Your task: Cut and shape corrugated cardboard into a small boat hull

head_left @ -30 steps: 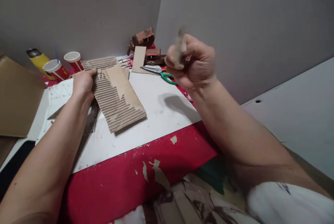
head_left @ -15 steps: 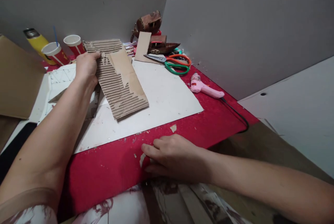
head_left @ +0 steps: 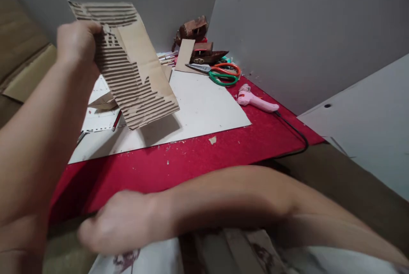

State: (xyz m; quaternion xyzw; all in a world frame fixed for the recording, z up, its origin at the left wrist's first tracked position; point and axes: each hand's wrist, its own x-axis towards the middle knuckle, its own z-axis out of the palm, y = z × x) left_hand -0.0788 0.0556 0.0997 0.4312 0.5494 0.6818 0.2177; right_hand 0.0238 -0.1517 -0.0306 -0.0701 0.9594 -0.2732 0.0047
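I have the left hand (head_left: 76, 44), fingers clamped on the edge of the corrugated cardboard (head_left: 123, 63), upper left of frame. Right hand (head_left: 118, 223), lower left, is blurred; I cannot tell its finger state.

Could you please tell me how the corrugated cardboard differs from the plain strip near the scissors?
The corrugated cardboard shows bared ridges; the plain strip looks smooth. The corrugated cardboard looks larger than the plain strip. The left hand grips the corrugated cardboard; no hand touches the plain strip. Both are brownish.
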